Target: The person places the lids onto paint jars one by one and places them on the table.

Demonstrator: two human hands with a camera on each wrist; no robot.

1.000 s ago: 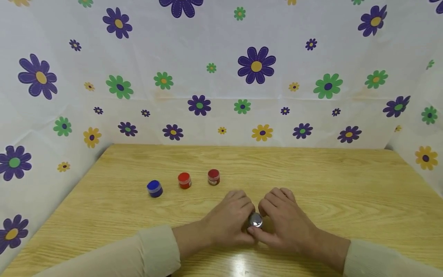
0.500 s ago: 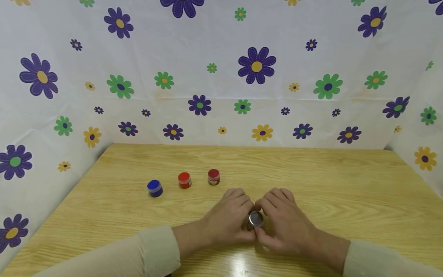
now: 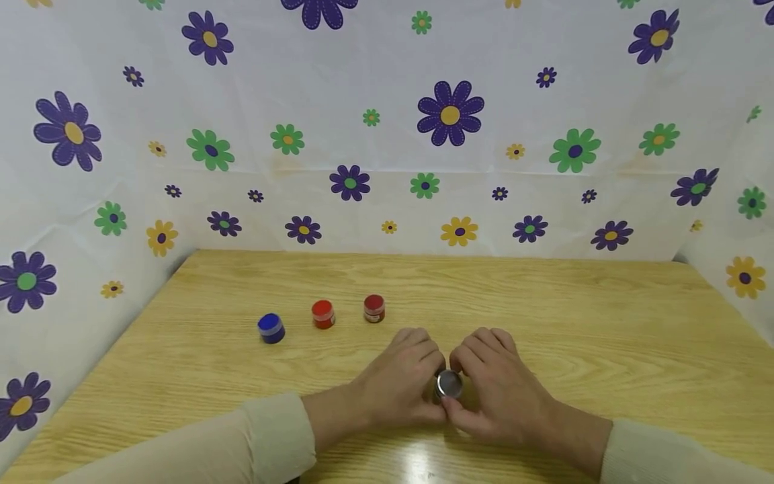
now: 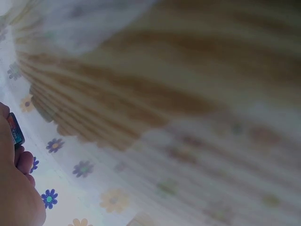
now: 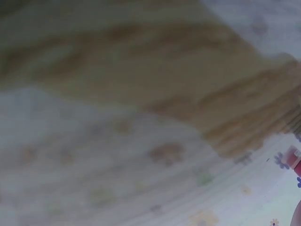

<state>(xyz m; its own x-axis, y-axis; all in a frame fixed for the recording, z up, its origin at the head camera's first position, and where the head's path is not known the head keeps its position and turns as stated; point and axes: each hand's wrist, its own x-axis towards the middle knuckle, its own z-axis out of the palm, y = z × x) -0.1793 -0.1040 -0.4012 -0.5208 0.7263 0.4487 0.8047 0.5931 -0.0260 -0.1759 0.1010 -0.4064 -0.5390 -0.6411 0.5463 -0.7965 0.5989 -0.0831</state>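
Between both hands, near the table's front in the head view, is a small round jar (image 3: 449,384) with a silver-grey top facing up. My left hand (image 3: 399,380) grips it from the left, its fingers curled round the side. From the right, my right hand (image 3: 504,390) pinches its rim between thumb and forefinger. The hands hide most of the jar's side. At the left wrist view's edge, part of a dark object with a coloured label (image 4: 16,130) shows by the left hand (image 4: 21,188). The right wrist view catches only a sliver of the right hand (image 5: 297,217).
Farther back on the wood-grain table (image 3: 544,296) stand a blue paint jar (image 3: 271,328), a bright red one (image 3: 323,314) and a dark red one (image 3: 374,308). A flower-printed white cloth (image 3: 387,148) rises behind the table and along both sides.
The right thumb and fingers have shifted slightly along the jar's rim, and its top catches the light differently. The left hand stays in place. The three paint jars stand where they were.
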